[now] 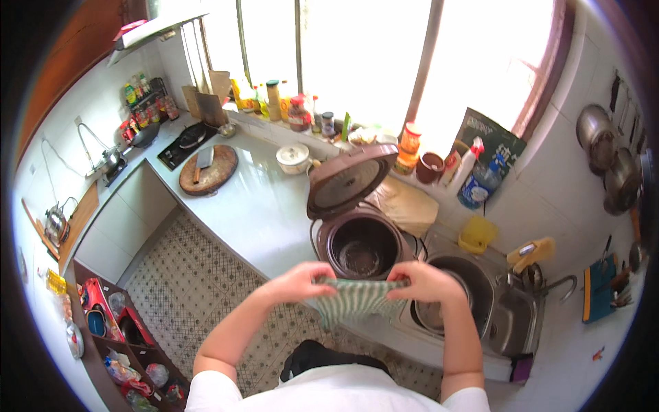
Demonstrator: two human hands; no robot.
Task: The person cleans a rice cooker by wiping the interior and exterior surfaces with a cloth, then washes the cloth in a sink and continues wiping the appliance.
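A green-and-white striped cloth [360, 301] hangs stretched between my two hands, in front of the rice cooker. My left hand [304, 282] pinches its upper left corner, and my right hand [423, 282] grips the upper right corner. Just beyond the cloth stands a brown rice cooker [322, 238] on the counter, its lid [352, 180] raised. Its dark inner pot [363, 247] shows some whitish residue at the bottom. The cloth covers part of the cooker's near side.
A steel double sink [491, 304] with a basin in it is at the right. Farther left on the counter [242, 206] lie a round wooden chopping board [224, 167] with a cleaver [204, 158] and a lidded white pot [292, 157]. Jars and bottles line the windowsill.
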